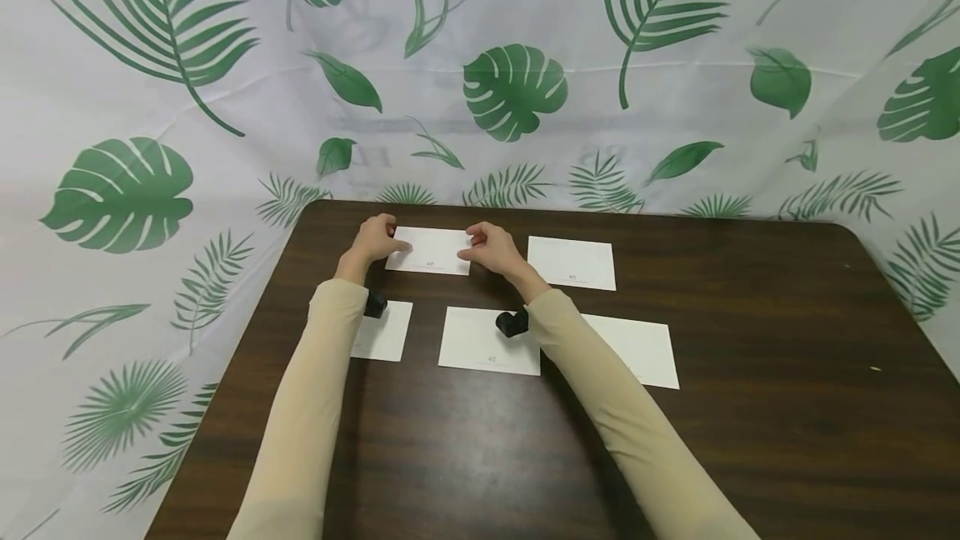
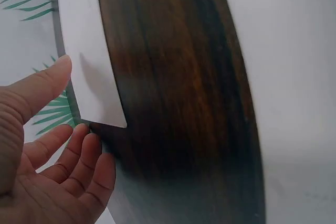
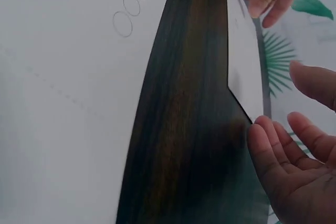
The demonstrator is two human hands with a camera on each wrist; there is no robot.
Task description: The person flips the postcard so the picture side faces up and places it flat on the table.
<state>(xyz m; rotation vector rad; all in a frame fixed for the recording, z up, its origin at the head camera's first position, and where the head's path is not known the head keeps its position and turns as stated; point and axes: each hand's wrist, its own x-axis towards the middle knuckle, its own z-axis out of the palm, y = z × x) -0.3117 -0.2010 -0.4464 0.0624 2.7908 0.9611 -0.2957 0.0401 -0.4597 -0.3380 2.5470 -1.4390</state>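
A white rectangular card (image 1: 429, 250) lies in the far row on the table, near its back edge. My left hand (image 1: 376, 240) is at its left end, thumb reaching over the card and fingers loosely bent beside the short edge. At the right end is my right hand (image 1: 495, 249). In the right wrist view its fingertips (image 3: 258, 136) touch the card's corner, while the thumb stands apart from it. The left wrist view shows the left thumb (image 2: 63, 69) by the card (image 2: 97, 93), the fingers gathered near its corner and not closed on it.
Another white card (image 1: 572, 262) lies to the right in the same row. Nearer me lie a left card (image 1: 384, 332), a middle card (image 1: 480, 348) and a right card (image 1: 648, 348), partly covered by my forearms. A leaf-print curtain (image 1: 517, 123) hangs behind the dark wooden table (image 1: 765, 315).
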